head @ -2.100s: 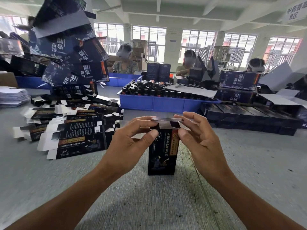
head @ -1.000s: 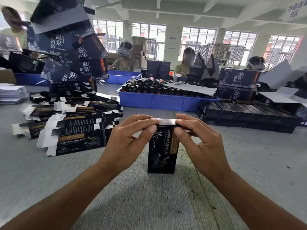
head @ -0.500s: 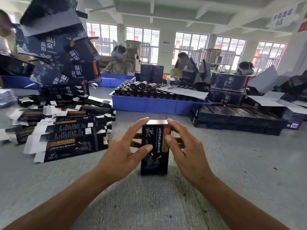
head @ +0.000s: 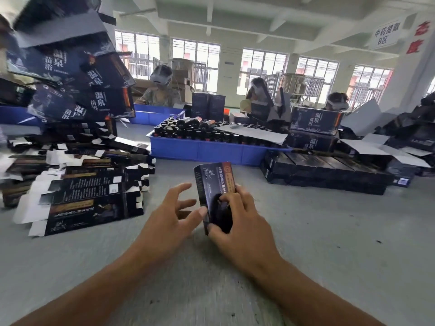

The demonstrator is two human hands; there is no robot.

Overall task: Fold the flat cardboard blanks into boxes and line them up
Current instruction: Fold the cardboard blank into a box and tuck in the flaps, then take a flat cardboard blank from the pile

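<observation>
A folded black box (head: pixel 215 184) with gold and red print stands upright, slightly tilted, at the middle of the grey table (head: pixel 329 231). My right hand (head: pixel 237 222) grips its lower half, thumb on the front and fingers round the right side. My left hand (head: pixel 171 215) is just left of the box with fingers spread and relaxed; its thumb tip touches the box's left edge. A fanned pile of flat black blanks (head: pixel 77 191) lies to the left. A row of finished dark boxes (head: pixel 329 170) lies at the right.
A blue tray (head: pixel 207 151) full of dark bottles stands behind the box. Large dark cartons (head: pixel 70 74) are stacked high at the left, more (head: pixel 315 128) at the right rear. Three people with headsets sit across the table.
The box's top flap has been closed. My left hand has let go and opened, while my right hand slid down to grip the box, turning and tilting it. The view shifted right.
</observation>
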